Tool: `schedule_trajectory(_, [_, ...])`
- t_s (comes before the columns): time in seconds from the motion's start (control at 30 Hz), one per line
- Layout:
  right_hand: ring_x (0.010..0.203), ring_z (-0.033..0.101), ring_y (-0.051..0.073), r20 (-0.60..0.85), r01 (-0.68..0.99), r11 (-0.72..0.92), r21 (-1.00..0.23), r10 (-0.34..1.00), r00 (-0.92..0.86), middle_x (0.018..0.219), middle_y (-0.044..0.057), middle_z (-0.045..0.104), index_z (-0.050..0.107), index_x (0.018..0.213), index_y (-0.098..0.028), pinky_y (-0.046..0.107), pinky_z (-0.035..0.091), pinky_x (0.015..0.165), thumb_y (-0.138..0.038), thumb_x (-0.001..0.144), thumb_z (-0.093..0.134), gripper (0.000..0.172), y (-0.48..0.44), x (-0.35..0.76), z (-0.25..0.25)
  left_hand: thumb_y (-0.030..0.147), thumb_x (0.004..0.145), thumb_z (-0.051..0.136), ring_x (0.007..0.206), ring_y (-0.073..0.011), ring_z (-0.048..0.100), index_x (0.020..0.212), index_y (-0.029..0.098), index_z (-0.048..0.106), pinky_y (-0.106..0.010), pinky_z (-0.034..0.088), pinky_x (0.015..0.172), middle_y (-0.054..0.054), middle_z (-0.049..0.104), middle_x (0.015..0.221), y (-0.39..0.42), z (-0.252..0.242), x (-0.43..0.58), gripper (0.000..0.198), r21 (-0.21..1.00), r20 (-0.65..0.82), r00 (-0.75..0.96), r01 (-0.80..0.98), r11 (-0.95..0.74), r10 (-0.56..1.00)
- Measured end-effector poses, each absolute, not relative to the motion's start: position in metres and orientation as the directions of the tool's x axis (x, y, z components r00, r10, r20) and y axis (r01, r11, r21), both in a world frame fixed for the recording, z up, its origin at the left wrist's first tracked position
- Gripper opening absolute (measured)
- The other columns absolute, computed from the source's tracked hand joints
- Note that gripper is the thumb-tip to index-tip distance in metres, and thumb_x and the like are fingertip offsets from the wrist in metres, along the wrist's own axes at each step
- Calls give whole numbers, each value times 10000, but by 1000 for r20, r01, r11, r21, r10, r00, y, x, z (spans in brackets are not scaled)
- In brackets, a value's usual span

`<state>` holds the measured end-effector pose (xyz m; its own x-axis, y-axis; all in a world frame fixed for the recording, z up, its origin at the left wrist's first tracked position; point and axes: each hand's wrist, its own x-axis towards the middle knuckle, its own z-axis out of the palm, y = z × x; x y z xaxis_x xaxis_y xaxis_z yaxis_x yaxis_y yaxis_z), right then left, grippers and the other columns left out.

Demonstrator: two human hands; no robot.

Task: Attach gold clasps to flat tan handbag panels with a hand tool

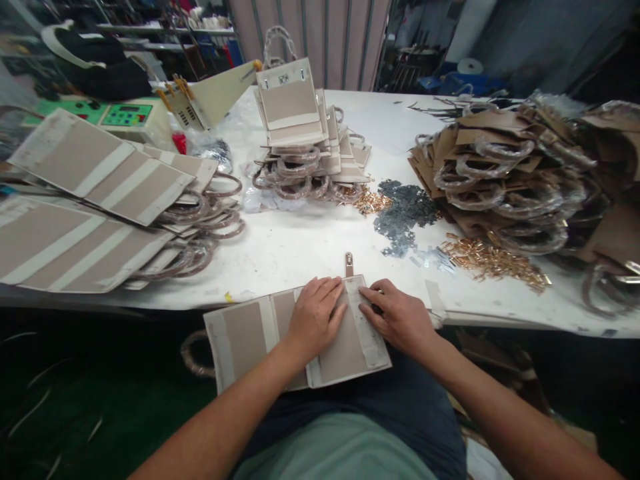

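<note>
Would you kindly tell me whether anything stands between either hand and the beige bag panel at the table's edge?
Nothing visible does: the left hand lies on the beige bag panel, and the right hand rests at its pale strip, though what lies beneath that hand is hidden.

Beyond our white bench [300,250], we face a pinkish panel [337,47] with dark upright stripes. Far left, we see cluttered worktables [165,47]; far right, a pale slanting post [463,33] beside a dim bluish wall [530,53]. Near left, our dark green floor [135,373] lies in shadow, while light brightens the benchtop.
</note>
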<state>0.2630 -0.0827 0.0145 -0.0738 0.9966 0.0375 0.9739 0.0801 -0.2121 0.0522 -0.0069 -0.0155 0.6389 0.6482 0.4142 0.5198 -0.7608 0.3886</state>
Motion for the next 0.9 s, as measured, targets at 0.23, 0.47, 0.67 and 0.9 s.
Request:
schedule_trajectory(0.23, [949, 694, 228, -16, 980, 60, -190, 998, -65, 1299, 83, 637, 564, 1499, -268, 295, 523, 682, -363, 1093, 535, 418, -74, 259, 16, 277, 1072, 495, 1437, -316, 501, 1511, 173, 562, -573, 314, 1255, -118, 546, 1565, -4, -21, 46, 456, 260, 326, 725, 548, -795, 607])
schedule_trajectory(0.47, [951, 689, 227, -35, 976, 75, -204, 996, -84, 1294, 76, 632, 561, 1497, -268, 294, 518, 686, -330, 1087, 566, 415, -72, 261, 16, 206, 1064, 480, 1438, -305, 479, 1510, 108, 549, -529, 304, 1275, -148, 519, 1582, -9, -27, 54, 462, 212, 359, 704, 579, -788, 613])
schedule_trajectory(0.67, [984, 682, 231, -75, 975, 74, -209, 993, -91, 1307, 87, 621, 542, 1514, -270, 291, 527, 718, -319, 1090, 578, 428, -70, 262, 19, 189, 1051, 475, 1428, -309, 480, 1536, 122, 522, -538, 320, 1269, -151, 501, 1593, -6, -32, 53, 492, 221, 353, 722, 553, -803, 595])
schedule_trajectory(0.9, [985, 678, 237, -91, 980, 109, -167, 988, -126, 1289, 98, 620, 506, 1529, -257, 304, 543, 778, -327, 1106, 550, 430, -66, 261, 23, 149, 1013, 471, 1355, -344, 525, 1490, 77, 567, -549, 377, 1221, -189, 543, 1543, -2, -29, 53, 492, 86, 358, 756, 557, -826, 548])
